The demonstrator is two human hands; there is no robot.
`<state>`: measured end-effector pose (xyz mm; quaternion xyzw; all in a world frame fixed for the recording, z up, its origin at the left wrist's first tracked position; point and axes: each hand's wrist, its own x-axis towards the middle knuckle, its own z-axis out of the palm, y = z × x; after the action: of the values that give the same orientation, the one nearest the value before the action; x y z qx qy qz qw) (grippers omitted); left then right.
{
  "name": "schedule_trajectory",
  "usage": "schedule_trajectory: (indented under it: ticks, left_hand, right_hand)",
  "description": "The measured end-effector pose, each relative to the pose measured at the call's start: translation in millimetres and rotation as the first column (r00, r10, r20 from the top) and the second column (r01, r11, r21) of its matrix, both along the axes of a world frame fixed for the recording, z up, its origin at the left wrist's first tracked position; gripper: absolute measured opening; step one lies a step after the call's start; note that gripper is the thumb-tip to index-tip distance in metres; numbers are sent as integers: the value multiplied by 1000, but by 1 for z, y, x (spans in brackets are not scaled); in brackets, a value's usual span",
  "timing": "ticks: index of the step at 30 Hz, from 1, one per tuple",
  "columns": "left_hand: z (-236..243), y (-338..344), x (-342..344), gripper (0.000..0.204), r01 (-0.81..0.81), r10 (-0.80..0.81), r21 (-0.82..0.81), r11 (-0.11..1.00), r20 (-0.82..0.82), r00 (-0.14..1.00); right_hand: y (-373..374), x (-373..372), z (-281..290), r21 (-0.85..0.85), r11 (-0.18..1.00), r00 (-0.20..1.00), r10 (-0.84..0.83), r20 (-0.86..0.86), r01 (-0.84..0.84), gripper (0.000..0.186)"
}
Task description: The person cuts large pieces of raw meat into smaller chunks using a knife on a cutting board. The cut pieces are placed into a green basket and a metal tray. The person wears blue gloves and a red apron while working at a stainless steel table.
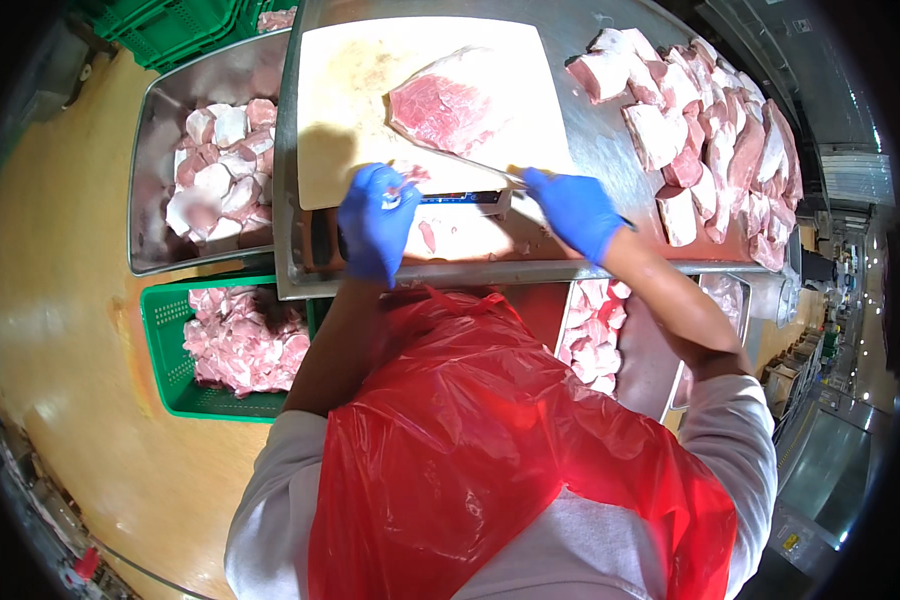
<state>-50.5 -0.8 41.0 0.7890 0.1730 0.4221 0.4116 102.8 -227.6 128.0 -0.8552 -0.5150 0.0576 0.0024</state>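
A large piece of raw meat [452, 108], red on its cut face and pale with fat on top, lies on the white cutting board [335, 75]. My right hand [577, 212], in a blue glove, is closed round a knife; its thin blade [470, 164] points left along the meat's near edge. My left hand [378, 218], gloved alike, is closed at the board's near-left edge. A small meat scrap [413, 174] sticks out from its fingers. Between my hands, a dark blue strip [460, 198] runs along the board's near edge.
Cut meat pieces [715, 135] are heaped on the metal table's right side. To the left stand a metal tub [155, 215] of meat chunks and a green crate [170, 375] of trimmings. More chunks [595, 335] lie below the table's front edge. Green crates [185, 35] stand far left.
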Motion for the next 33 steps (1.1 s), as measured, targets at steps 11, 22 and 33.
schedule_trajectory:
  ticks: [11,22,33]
  left_hand:
    - [34,119,-107,53,101,237,481,871,-591,771]
    - [111,-27,176,69,675,-26,393,624,-853,521]
    - [80,93,39,33,740,-602,301,601,-438,667]
  right_hand:
    - [-79,-18,5,307,479,544,-502,-673,822,27]
    - [-60,-31,-6,400,401,552,-415,-723,824,27]
    - [-81,-53,-38,338,614,689,-529,-495,713,26]
